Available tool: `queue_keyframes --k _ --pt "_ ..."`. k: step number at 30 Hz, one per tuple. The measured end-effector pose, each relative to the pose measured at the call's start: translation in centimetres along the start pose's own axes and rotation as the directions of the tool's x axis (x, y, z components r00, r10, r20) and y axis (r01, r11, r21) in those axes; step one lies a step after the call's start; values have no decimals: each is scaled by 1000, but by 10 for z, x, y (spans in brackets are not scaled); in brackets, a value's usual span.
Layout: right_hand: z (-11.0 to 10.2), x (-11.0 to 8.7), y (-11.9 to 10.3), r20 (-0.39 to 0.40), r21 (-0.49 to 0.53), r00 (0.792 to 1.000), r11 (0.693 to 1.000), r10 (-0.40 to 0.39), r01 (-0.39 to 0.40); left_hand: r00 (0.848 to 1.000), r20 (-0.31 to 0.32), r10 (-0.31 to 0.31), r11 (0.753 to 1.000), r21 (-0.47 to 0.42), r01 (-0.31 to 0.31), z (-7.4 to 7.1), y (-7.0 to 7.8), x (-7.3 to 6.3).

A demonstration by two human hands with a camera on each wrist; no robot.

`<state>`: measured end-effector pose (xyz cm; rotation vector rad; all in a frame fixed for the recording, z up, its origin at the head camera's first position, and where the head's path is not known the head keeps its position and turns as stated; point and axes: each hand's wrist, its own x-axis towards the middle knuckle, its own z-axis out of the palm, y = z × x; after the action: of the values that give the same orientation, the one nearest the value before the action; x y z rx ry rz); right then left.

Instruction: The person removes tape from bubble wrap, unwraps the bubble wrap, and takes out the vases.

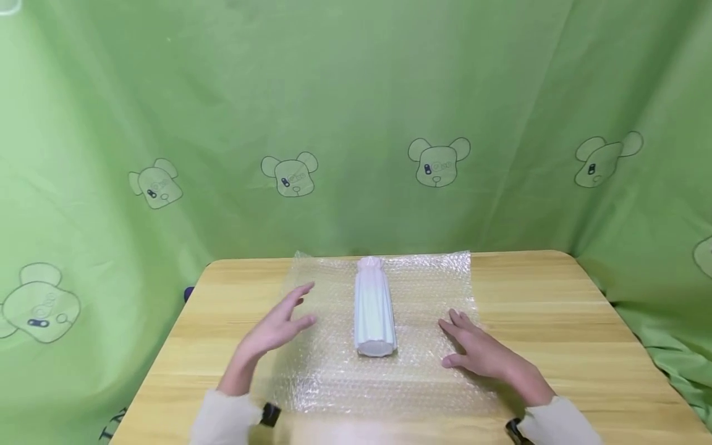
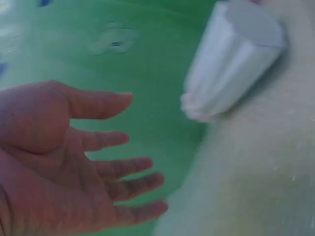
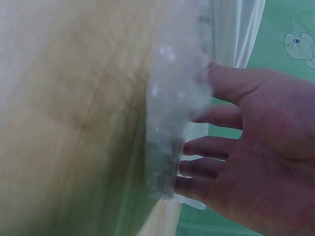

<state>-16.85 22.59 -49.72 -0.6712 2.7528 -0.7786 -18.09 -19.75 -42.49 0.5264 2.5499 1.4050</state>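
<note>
A fluted vase [image 1: 374, 303], white with a pinkish neck, lies on its side on a sheet of bubble wrap [image 1: 328, 377]. Its flat base faces me and its neck points to the back edge. To the left of the vase, my left hand [image 1: 278, 324] hovers with fingers extended and thumb apart; its palm [image 2: 54, 162] holds nothing. My right hand [image 1: 478, 349] is at the right side of the sheet, fingers spread. In the right wrist view its fingertips [image 3: 189, 167] meet the wrap's edge; how firmly they touch I cannot tell.
The wooden table [image 1: 534, 296] extends beyond the wrap on both sides. A green curtain [image 1: 367, 93] with bear-head prints hangs behind and around it. A small dark blue object [image 1: 188, 293] shows at the table's left edge.
</note>
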Motion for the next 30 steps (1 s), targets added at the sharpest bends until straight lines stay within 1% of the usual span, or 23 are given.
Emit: queue_keyframes --k 2,4,7,9,11,14,19,21,26,30 --pt "-1 0 1 -2 4 1000 1000 -9 9 1000 4 -16 999 40 15 12 -5 19" --pt "-1 2 1 -1 8 1000 1000 -14 14 1000 -4 -28 998 52 28 20 -12 31" --pt "0 2 2 -1 0 1000 1000 -19 19 998 -26 -52 997 51 53 29 -23 41" --pt "0 2 3 -4 -7 1000 1000 -11 11 996 -45 -78 995 63 80 34 -31 45" --pt "-1 1 3 -6 -12 1000 1000 -5 5 992 -62 -110 988 99 115 39 -38 47" --pt "-2 -1 4 -7 -11 1000 1000 3 -4 987 -73 -140 979 138 149 44 -46 47" --pt "-3 -5 6 -2 -4 1000 1000 13 -13 988 -31 -152 969 194 156 47 -54 45" --pt "-2 -6 8 -2 -9 1000 1000 10 -10 986 -12 -168 959 230 166 48 -57 44" --pt "-4 -5 8 -16 -28 1000 1000 -13 12 981 -16 -194 938 290 190 49 -62 41" --pt "-12 1 3 5 1 1000 1000 -20 20 978 -27 -206 929 309 204 48 -64 41"
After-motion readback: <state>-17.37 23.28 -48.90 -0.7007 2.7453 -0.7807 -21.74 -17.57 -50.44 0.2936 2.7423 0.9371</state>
